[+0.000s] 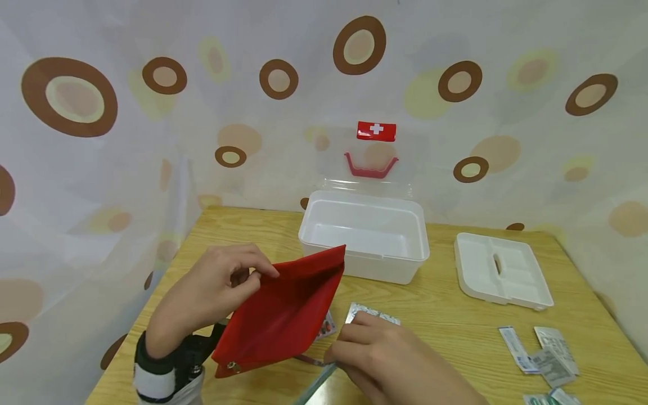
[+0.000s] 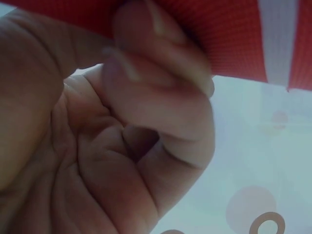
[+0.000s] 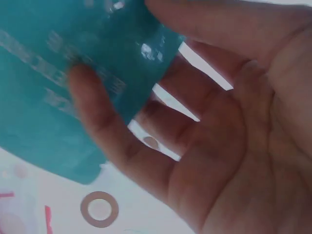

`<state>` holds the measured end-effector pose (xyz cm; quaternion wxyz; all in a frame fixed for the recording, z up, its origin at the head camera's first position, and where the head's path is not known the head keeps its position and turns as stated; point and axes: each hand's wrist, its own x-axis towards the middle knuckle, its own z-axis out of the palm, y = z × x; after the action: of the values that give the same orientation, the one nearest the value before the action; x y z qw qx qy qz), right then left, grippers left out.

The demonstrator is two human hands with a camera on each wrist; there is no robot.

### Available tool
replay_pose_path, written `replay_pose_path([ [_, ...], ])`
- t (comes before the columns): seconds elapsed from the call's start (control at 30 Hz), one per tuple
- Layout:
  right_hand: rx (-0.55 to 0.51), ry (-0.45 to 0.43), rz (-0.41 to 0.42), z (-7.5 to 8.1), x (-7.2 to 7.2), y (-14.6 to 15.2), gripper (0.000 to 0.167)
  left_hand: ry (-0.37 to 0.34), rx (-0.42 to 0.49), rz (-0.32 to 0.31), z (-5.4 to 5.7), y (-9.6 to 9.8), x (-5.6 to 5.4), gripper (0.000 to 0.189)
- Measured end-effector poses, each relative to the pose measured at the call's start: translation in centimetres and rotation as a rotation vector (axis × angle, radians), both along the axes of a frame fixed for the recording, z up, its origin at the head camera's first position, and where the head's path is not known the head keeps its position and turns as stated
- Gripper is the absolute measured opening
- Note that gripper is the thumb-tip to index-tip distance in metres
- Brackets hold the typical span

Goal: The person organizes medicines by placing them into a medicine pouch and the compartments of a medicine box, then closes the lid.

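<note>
Near the table's middle, a red fabric pouch (image 1: 275,326) gapes toward the right, with a metal snap at its lower corner. My left hand (image 1: 217,287) pinches its upper edge between thumb and fingers. In the left wrist view the pouch's red cloth (image 2: 234,39) carries a white stripe. My right hand (image 1: 390,360), low and to the right of the pouch, holds a flat teal packet (image 3: 44,97) with pale printing by its edge. From the head only a thin side of that packet (image 1: 315,386) shows. Behind the hands lie silver blister packs (image 1: 374,313), partly covered.
An open white first-aid box (image 1: 364,264) stands at the back, its clear lid raised with a red handle (image 1: 372,171). To its right lies a white compartment tray (image 1: 481,270). Several small packets (image 1: 518,349) are at the table's right front. A patterned curtain (image 1: 304,124) hangs behind.
</note>
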<state>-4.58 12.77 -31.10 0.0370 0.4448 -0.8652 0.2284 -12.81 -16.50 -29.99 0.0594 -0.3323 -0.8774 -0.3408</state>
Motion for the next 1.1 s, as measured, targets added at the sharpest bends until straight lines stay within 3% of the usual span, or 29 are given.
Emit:
replay_pose_path([
  [0.1, -0.081, 0.118, -0.006, 0.6, 0.3, -0.4, 0.029, -0.006, 0.004, -0.003, 0.0, 0.1, 0.1, 0.031],
  [0.23, -0.248, 0.285, -0.001, 0.5, 0.1, -0.8, 0.017, -0.007, 0.007, -0.007, -0.1, 0.1, 0.2, 0.031],
  [0.37, -0.405, 0.419, -0.02, 0.1, -0.6, -1.3, 0.024, -0.01, 0.016, -0.023, -0.1, 0.1, 0.3, 0.032],
  [0.53, -0.406, 0.421, -0.056, -0.6, -1.2, -2.0, 0.025, 0.003, 0.025, -0.042, -0.2, 0.1, 0.2, 0.032],
  [0.67, -0.389, 0.429, -0.018, -1.2, -1.5, -2.7, 0.023, 0.002, 0.021, -0.034, -0.2, 0.0, 0.2, 0.033],
  [0.87, -0.495, 0.481, 0.034, -1.2, -1.6, -3.4, 0.023, -0.003, 0.013, -0.029, -0.3, -0.1, 0.2, 0.03],
  [0.97, -0.494, 0.453, 0.012, -1.3, -1.6, -3.4, 0.026, 0.001, 0.014, -0.034, -0.3, 0.0, 0.2, 0.03],
  [1.1, -0.419, 0.41, -0.047, -2.1, -2.0, -3.7, 0.028, 0.014, 0.023, -0.038, -0.3, 0.0, 0.1, 0.03],
])
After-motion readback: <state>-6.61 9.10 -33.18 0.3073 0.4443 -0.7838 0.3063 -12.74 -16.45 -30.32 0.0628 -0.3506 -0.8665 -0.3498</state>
